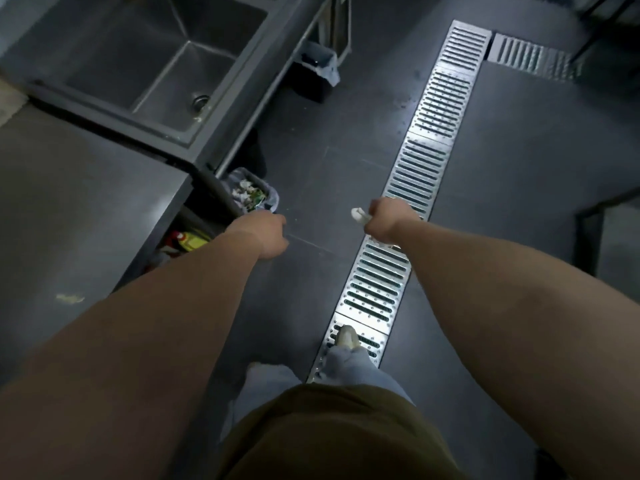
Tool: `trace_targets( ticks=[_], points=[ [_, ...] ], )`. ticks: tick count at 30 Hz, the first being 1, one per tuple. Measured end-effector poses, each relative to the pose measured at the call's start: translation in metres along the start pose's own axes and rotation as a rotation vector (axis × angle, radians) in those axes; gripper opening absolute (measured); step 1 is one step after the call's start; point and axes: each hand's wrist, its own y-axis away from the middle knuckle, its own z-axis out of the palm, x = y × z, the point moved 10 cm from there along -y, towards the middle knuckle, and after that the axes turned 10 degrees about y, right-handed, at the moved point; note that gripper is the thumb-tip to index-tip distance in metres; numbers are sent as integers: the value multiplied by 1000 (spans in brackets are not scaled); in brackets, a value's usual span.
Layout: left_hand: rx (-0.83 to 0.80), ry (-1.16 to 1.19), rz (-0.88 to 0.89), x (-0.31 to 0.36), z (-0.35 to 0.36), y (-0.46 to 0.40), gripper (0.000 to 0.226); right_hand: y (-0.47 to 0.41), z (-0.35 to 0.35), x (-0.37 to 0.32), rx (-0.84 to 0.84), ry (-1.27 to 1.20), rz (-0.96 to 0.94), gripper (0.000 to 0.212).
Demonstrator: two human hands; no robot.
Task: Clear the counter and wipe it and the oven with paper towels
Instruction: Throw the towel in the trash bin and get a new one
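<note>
Risk first: could drop the white scrap [358,215] short of the bin [254,195], since the right hand [384,220] hangs over bare floor at about 3 o'clock from it, well apart, with the floor drain [384,271] just beneath; a loose hold or an early release would land the scrap on the floor or on the drain slots. Could also knock the bin's bag, already full of crumpled litter and tucked close under the bench [69,209] edge. Right grip clenched around the scrap, only a pale end poking out at 9 o'clock of the fist. Left hand [266,235] curled into a loose fist just at 6 o'clock of the bin, seemingly empty, though the palm side stays hidden, so cannot tell for sure. As for looks: scrap small, white, crumpled or folded, likely a used paper towel, too blurred to confirm. Bench dark, flat, mostly bare, with one pale smear [70,298] near 8 o'clock of the frame, probably wanting a wipe. Sink [162,60] at 11 o'clock, empty apart from specks by the drain hole.
</note>
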Motion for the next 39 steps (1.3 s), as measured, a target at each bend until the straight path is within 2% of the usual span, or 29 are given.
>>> trace_targets(
  ticks=[4, 7, 9, 12, 20, 26, 31, 35, 39],
  points=[
    [-21, -22, 26, 29, -8, -20, 51, -10, 1, 36, -13, -60, 38, 26],
    [-18, -40, 39, 39, -16, -38, 46, -16, -2, 45, 7, -96, 44, 33],
    [-20, -38, 47, 43, -23, -49, 44, -18, -3, 50, -1, -107, 55, 28],
    [-31, -36, 76, 50, -31, -67, 54, -27, -4, 57, -23, -163, 103, 22],
    [-57, -104, 158, 36, -91, -139, 59, -80, -57, 42, 35, -228, 209, 28],
    [-79, -181, 182, 21, -145, -193, 53, -124, -94, 15, 78, -275, 235, 19],
    [-96, -194, 237, 39, -162, -229, 50, -149, -100, 29, 39, -230, 300, 10],
    [-97, -210, 275, 58, -172, -254, 50, -174, -110, 52, 5, -161, 313, 19],
    [-122, -202, 240, 60, -184, -284, 52, -212, -124, 72, -27, -140, 301, 30]
  ],
)
